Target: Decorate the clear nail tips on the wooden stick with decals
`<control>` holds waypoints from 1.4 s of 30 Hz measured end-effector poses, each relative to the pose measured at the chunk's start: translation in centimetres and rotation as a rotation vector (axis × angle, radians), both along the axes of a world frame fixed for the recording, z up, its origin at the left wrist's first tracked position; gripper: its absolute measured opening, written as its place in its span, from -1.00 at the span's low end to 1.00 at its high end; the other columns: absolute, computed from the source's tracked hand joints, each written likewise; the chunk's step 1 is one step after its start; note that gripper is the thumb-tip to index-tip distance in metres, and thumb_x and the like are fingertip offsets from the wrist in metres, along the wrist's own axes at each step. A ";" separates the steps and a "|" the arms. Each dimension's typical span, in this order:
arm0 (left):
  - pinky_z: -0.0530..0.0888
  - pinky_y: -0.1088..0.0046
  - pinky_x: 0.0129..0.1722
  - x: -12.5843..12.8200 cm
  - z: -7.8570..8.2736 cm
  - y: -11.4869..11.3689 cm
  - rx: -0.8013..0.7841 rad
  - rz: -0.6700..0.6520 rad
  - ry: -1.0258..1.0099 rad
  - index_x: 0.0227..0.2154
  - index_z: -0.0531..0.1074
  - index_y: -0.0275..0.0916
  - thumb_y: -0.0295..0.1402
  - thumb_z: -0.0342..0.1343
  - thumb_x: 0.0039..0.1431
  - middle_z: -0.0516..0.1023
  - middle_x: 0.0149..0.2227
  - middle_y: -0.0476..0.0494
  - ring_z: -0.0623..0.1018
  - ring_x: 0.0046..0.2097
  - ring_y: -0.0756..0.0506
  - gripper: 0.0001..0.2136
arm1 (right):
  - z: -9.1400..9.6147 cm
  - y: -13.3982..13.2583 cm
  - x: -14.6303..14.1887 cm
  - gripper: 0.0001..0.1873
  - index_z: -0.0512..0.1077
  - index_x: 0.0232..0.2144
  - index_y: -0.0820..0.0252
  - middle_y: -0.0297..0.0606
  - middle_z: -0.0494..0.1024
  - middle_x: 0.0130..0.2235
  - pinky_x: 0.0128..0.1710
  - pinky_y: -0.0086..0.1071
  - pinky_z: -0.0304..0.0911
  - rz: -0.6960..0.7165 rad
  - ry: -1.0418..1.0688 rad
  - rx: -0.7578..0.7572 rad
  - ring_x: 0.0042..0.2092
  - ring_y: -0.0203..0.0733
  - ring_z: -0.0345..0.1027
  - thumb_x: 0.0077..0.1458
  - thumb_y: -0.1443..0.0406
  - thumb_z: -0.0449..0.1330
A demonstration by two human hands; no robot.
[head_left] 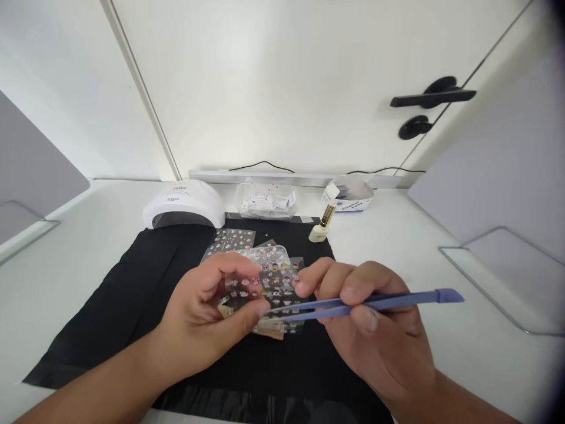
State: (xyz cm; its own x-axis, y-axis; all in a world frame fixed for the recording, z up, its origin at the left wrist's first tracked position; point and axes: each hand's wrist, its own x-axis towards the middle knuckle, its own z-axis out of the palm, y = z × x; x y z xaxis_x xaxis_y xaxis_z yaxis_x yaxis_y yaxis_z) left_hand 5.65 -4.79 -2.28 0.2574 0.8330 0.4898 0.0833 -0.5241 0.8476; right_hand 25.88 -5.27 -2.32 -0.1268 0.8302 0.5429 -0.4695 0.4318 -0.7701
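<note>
In the head view, my right hand grips a pair of blue-purple tweezers between thumb and fingers. Their two slim tips point left and come up against the thumb tip of my left hand. The left thumb and forefinger curve toward each other with a gap between them; its other fingers are mostly hidden. Whether something tiny sits at the tweezer tips I cannot make out. Behind and below the fingers is a clear sheet of small cartoon nail stickers. Another sticker sheet lies farther back.
A black cloth covers the white tabletop. Along its far side stand a white nail lamp, a clear tray of packets, a cream nail polish bottle and an alcohol pad box. Wire stands flank the table.
</note>
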 end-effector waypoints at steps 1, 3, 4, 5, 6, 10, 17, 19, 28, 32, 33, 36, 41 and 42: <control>0.52 0.65 -0.30 0.1 0.0 -0.1 -0.043 -0.024 -0.040 -0.08 0.42 0.01 -0.60 0.27 0.08 0.48 -0.30 0.06 0.53 -0.32 0.06 -0.58 | -0.1 0.1 -0.1 -0.90 0.55 -0.28 -0.02 -0.32 0.50 -0.50 -0.30 -0.22 0.39 -0.013 0.004 -0.005 -0.27 -0.11 0.43 0.19 0.29 0.22; 0.52 0.67 -0.37 0.3 0.1 -0.2 -0.098 -0.050 -0.084 -0.04 0.41 0.03 -0.61 0.27 0.06 0.46 -0.33 0.07 0.52 -0.34 0.06 -0.54 | -0.4 0.2 -0.2 -0.89 0.55 -0.28 -0.02 -0.32 0.49 -0.51 -0.31 -0.19 0.39 -0.037 0.002 -0.003 -0.30 -0.11 0.42 0.20 0.29 0.21; 0.52 0.68 -0.39 0.3 0.2 -0.2 -0.113 -0.051 -0.086 -0.04 0.42 0.03 -0.61 0.27 0.07 0.46 -0.34 0.06 0.52 -0.34 0.06 -0.54 | -0.4 0.2 -0.2 -0.89 0.55 -0.29 -0.02 -0.32 0.48 -0.51 -0.31 -0.18 0.39 -0.047 -0.001 0.001 -0.32 -0.11 0.41 0.20 0.29 0.21; 0.52 0.68 -0.41 0.3 0.2 -0.2 -0.120 -0.047 -0.075 -0.06 0.43 0.03 -0.60 0.26 0.08 0.46 -0.34 0.06 0.52 -0.34 0.06 -0.56 | -0.5 0.3 -0.2 -0.89 0.54 -0.29 -0.02 -0.32 0.47 -0.51 -0.31 -0.16 0.39 -0.055 -0.004 0.004 -0.34 -0.11 0.40 0.20 0.29 0.21; 0.51 0.69 -0.42 0.3 0.2 -0.2 -0.121 -0.039 -0.060 -0.08 0.44 0.02 -0.60 0.25 0.09 0.46 -0.35 0.06 0.52 -0.35 0.06 -0.59 | -0.5 0.3 -0.2 -0.90 0.54 -0.29 -0.02 -0.32 0.47 -0.51 -0.31 -0.16 0.39 -0.062 -0.009 0.006 -0.35 -0.12 0.40 0.20 0.29 0.21; 0.49 0.73 -0.44 0.3 0.1 -0.3 -0.104 -0.003 0.004 -0.11 0.46 0.00 -0.57 0.23 0.14 0.46 -0.37 0.08 0.50 -0.39 0.09 -0.66 | -0.5 0.2 -0.2 -0.90 0.54 -0.30 -0.04 -0.32 0.46 -0.50 -0.32 -0.15 0.39 -0.085 -0.024 0.002 -0.36 -0.12 0.38 0.20 0.28 0.20; 0.45 0.71 -0.37 0.2 0.2 -0.4 -0.012 0.078 0.132 -0.16 0.44 -0.04 -0.51 0.21 0.19 0.46 -0.38 0.11 0.49 -0.37 0.11 -0.76 | -0.5 -0.1 0.0 -0.93 0.54 -0.30 -0.01 -0.34 0.46 -0.49 -0.33 -0.16 0.41 -0.142 -0.039 0.008 -0.38 -0.15 0.39 0.18 0.28 0.24; 0.43 0.69 -0.38 0.2 0.2 -0.4 -0.010 0.074 0.150 -0.18 0.44 -0.05 -0.49 0.20 0.21 0.45 -0.37 0.10 0.47 -0.37 0.10 -0.80 | -0.5 -0.2 0.1 -0.95 0.54 -0.31 -0.01 -0.34 0.45 -0.50 -0.36 -0.16 0.41 -0.168 -0.036 0.001 -0.41 -0.16 0.39 0.18 0.28 0.26; 0.43 0.63 -0.44 0.3 0.1 -0.4 -0.142 -0.015 0.135 -0.23 0.41 -0.08 -0.44 0.17 0.24 0.47 -0.40 0.07 0.46 -0.40 0.06 -0.89 | -0.4 -0.4 0.3 -0.94 0.54 -0.30 0.01 -0.33 0.45 -0.48 -0.41 -0.15 0.43 -0.166 -0.042 0.002 -0.43 -0.15 0.45 0.18 0.30 0.26; 0.41 0.59 -0.42 0.2 0.2 -0.3 -0.080 0.014 0.186 -0.21 0.44 -0.09 -0.43 0.17 0.24 0.46 -0.38 0.05 0.45 -0.39 0.04 -0.89 | -0.4 -0.4 0.3 -0.94 0.54 -0.30 0.02 -0.33 0.45 -0.47 -0.40 -0.15 0.42 -0.163 -0.052 0.015 -0.42 -0.15 0.46 0.18 0.30 0.26; 0.41 0.58 -0.40 0.1 0.3 -0.3 -0.052 0.020 0.209 -0.20 0.45 -0.09 -0.43 0.17 0.24 0.45 -0.37 0.04 0.45 -0.38 0.04 -0.89 | -0.4 -0.4 0.3 -0.94 0.55 -0.29 0.03 -0.33 0.45 -0.47 -0.41 -0.16 0.42 -0.160 -0.051 0.018 -0.42 -0.15 0.46 0.19 0.30 0.25; 0.41 0.57 -0.35 0.1 0.4 -0.2 0.031 0.016 0.262 -0.18 0.46 -0.09 -0.45 0.16 0.25 0.45 -0.34 0.03 0.46 -0.34 0.04 -0.87 | -0.5 -0.4 0.3 -0.94 0.55 -0.30 0.04 -0.33 0.45 -0.47 -0.42 -0.16 0.42 -0.156 -0.048 0.009 -0.43 -0.16 0.46 0.18 0.31 0.25; 0.42 0.55 -0.36 0.3 0.5 -0.2 0.101 0.014 0.323 -0.15 0.45 -0.12 -0.50 0.14 0.25 0.46 -0.33 0.00 0.48 -0.33 0.03 -0.84 | -0.5 -0.5 0.5 -0.94 0.55 -0.30 0.01 -0.33 0.46 -0.48 -0.44 -0.16 0.44 -0.161 -0.076 0.006 -0.45 -0.15 0.46 0.18 0.29 0.26; 0.42 0.55 -0.38 0.3 0.6 -0.2 0.103 0.014 0.332 -0.16 0.44 -0.13 -0.50 0.14 0.26 0.46 -0.34 0.00 0.48 -0.34 0.02 -0.85 | -0.5 -0.5 0.5 -0.94 0.55 -0.29 0.01 -0.32 0.46 -0.48 -0.45 -0.16 0.44 -0.163 -0.084 0.008 -0.46 -0.15 0.46 0.18 0.28 0.26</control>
